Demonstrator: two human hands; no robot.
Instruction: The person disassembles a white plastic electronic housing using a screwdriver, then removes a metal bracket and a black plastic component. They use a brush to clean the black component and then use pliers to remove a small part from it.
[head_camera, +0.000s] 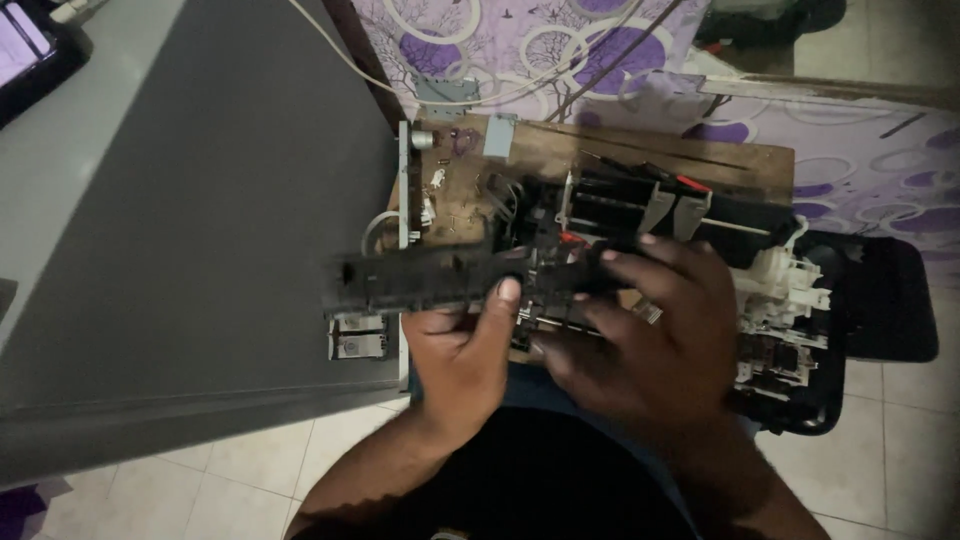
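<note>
Head view shows the left hand (455, 345) clamped on a long black plastic bar (420, 280), thumb pressed on top, held just left of the opened printer mechanism (640, 215). The right hand (650, 330) lies spread over that mechanism, gripping nothing visibly. Best keep the bar level, since it looks light and bendable.

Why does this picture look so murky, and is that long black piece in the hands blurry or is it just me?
Head view: the light is dim, so both hands and the lap sink into shadow; the long black plastic part pinched by the left hand is smeared, likely by motion; the right hand is soft-edged too; the wooden board and purple patterned cloth behind look sharper and better lit.
</note>
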